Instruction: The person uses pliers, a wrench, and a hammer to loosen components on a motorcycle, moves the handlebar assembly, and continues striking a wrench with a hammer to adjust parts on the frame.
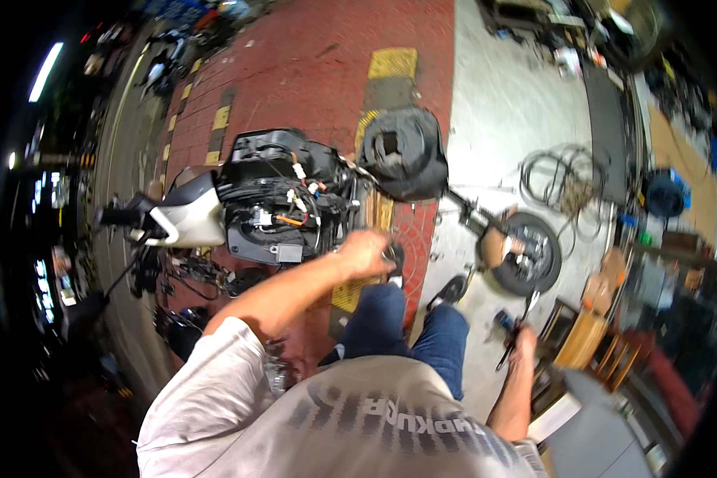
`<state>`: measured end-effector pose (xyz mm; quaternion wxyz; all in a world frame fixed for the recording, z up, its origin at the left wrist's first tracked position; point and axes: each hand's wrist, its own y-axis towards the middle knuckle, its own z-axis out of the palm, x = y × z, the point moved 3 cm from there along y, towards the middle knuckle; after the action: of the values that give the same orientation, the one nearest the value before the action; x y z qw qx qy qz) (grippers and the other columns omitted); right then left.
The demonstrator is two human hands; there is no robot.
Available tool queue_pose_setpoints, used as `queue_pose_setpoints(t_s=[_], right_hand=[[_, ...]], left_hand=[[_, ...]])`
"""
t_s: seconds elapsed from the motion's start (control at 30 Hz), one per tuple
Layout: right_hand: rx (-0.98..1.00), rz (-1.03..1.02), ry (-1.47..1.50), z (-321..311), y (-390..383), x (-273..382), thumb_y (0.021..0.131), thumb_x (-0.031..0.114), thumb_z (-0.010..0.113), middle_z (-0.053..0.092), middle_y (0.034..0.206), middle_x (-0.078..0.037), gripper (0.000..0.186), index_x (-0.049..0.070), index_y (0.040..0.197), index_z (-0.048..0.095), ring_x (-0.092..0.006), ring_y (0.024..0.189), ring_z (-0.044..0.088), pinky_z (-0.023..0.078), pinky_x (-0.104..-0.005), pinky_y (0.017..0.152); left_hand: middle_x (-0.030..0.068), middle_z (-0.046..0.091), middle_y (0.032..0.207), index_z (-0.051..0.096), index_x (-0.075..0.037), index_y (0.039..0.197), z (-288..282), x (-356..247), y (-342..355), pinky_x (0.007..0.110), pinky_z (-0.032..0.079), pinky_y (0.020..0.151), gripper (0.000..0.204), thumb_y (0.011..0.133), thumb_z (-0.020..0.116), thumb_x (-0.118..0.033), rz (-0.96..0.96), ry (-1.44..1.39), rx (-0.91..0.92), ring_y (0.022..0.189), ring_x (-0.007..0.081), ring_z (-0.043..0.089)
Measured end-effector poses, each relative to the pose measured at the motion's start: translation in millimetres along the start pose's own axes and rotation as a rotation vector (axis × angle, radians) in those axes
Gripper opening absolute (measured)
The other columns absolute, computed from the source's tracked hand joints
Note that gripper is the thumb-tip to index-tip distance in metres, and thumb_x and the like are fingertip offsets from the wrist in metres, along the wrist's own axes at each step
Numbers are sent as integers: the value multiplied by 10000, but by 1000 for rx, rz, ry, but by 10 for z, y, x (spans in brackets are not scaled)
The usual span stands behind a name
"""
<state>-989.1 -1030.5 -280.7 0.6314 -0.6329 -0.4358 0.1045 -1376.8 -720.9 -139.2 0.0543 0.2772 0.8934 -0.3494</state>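
Note:
A partly stripped scooter lies across the view, its wiring and connectors (pixel 299 195) bare beside a black plastic body panel (pixel 267 243). My left hand (pixel 366 253) is curled closed near its frame by my knee; what the fingers hold is hidden and blurred. Low on the right, my right hand (pixel 524 338) grips dark hand tools (pixel 505 322), one with a shiny, wrench-like end (pixel 532 303). A black tub-shaped part (pixel 405 155) sits beyond my left hand. The wheel (pixel 526 253) stands above my right hand, apart from it.
Coiled hose or cable (pixel 562 187) lies on the grey floor (pixel 518 103). A wooden stool (pixel 583 341) and a grey rounded surface (pixel 593 418) are close to my right arm. To the left, the silver front cowl (pixel 193 217) and handlebar grip (pixel 119 217) stick out. Loose parts lie below them.

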Motion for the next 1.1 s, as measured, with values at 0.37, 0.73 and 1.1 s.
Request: queue_pose_setpoints(t_s=[0.37, 0.73, 1.1], right_hand=[[237, -176, 24, 2254, -127, -674, 976, 147, 581, 500, 681, 41, 129, 81, 1062, 651, -72, 534, 440, 325, -256, 463], [660, -156, -186, 4716, 44, -1450, 1019, 273, 558, 637, 1223, -366, 621, -44, 1524, 387, -456, 1161, 653, 502, -460, 1004], [1100, -204, 88, 5630, -320, -1324, 947, 159, 535, 645, 974, -405, 663, -161, 1484, 314, -539, 898, 657, 518, -575, 811]], left_hand=[[214, 717, 1088, 696, 42, 1100, -355, 1350, 1529, 435, 550, 932, 544, 786, 824, -384, 97, 174, 225, 1057, 356, 686], [254, 704, 918, 689, 18, 961, 286, 2166, 1754, 487, 569, 812, 467, 742, 780, -385, -31, 617, 632, 920, 432, 699], [261, 666, 898, 649, 30, 998, 384, 2235, 1614, 486, 533, 822, 493, 716, 849, -321, -268, 455, 443, 899, 444, 664]])
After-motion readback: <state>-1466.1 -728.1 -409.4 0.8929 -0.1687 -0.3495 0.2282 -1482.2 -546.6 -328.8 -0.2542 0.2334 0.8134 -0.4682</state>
